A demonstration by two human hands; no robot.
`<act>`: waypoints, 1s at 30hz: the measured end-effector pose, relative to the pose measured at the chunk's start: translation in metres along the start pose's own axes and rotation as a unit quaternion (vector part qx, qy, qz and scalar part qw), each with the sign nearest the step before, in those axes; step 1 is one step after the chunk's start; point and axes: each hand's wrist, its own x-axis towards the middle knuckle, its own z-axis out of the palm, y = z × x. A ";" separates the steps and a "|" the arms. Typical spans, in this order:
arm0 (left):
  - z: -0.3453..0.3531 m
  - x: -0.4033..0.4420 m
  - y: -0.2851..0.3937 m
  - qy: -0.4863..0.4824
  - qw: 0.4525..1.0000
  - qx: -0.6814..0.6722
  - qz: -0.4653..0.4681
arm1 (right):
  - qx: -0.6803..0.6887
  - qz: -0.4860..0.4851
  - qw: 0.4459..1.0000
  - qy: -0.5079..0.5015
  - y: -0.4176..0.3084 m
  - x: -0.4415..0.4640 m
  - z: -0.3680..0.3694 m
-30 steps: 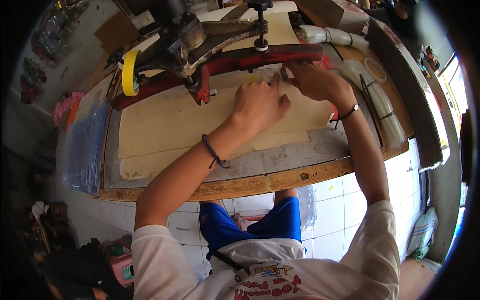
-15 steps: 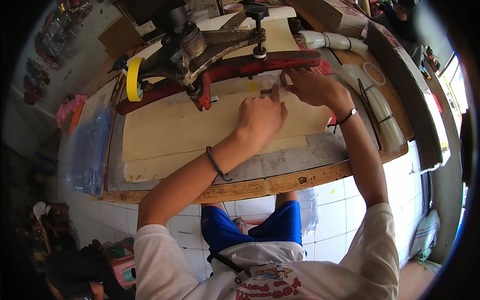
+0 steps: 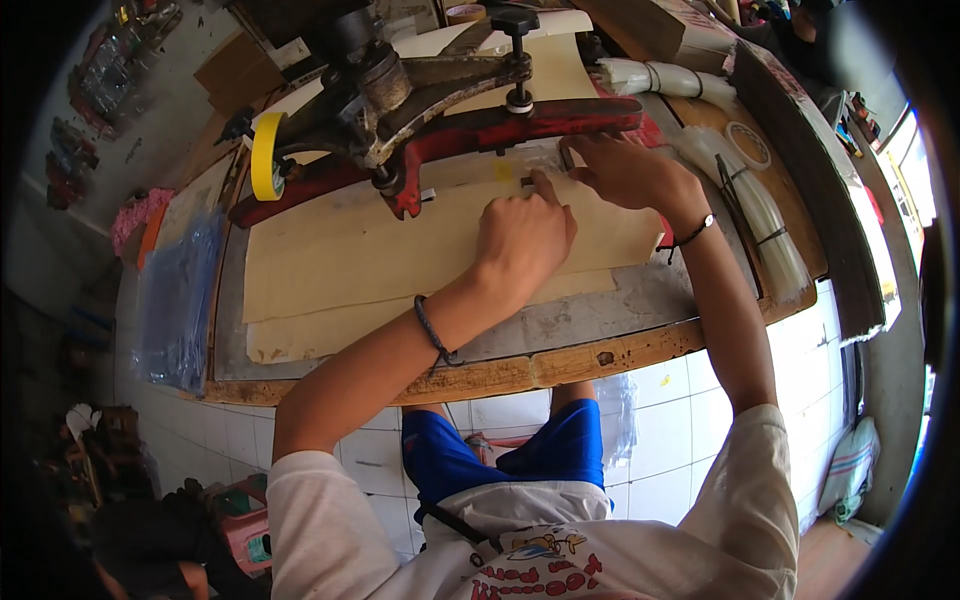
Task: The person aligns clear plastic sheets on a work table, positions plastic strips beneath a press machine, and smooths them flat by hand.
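Note:
My left hand (image 3: pixel 522 243) rests on the cream sheets (image 3: pixel 350 255), its index finger stretched out and the others curled. That fingertip is at a small dark strip (image 3: pixel 528 182) lying on a clear plastic film (image 3: pixel 465 172). My right hand (image 3: pixel 640 178) lies flatter, its fingers reaching to the right end of the red bar (image 3: pixel 450 137); some fingertips are hidden there. Beside its thumb and index finger is another small dark piece (image 3: pixel 567 157). I see nothing gripped in either hand.
Above the sheets stands a metal press frame (image 3: pixel 430 90) with a roll of yellow tape (image 3: pixel 267 157) hanging on it. Bundled clear plastic (image 3: pixel 755 205) lies at the right, bluish plastic sheets (image 3: pixel 178 305) at the left. A wooden edge (image 3: pixel 480 380) borders the table's front.
My left index finger has shifted slightly left and now covers part of the small dark strip. My right hand has hardly moved.

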 end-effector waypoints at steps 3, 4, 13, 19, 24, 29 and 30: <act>-0.004 0.003 -0.002 -0.020 0.999 -0.027 -0.005 | 0.000 -0.002 1.000 -0.001 0.001 0.001 0.001; -0.006 0.004 -0.004 -0.030 0.999 -0.038 -0.007 | -0.003 -0.003 1.000 -0.003 0.002 0.002 0.001; -0.006 0.009 -0.012 -0.039 0.994 -0.104 -0.010 | 0.002 -0.011 1.000 0.013 0.005 0.001 0.002; -0.009 0.009 -0.010 -0.029 0.995 -0.097 -0.003 | -0.001 -0.016 1.000 0.027 0.008 0.003 0.009; -0.008 0.010 -0.012 -0.035 0.995 -0.097 0.000 | -0.014 -0.041 0.998 0.045 0.009 0.001 0.009; -0.007 0.011 -0.013 -0.040 0.994 -0.100 0.001 | 0.004 -0.033 0.999 0.028 0.008 0.002 0.006; -0.007 0.011 -0.013 -0.041 0.994 -0.101 0.001 | 0.002 -0.032 0.999 0.029 0.008 0.002 0.007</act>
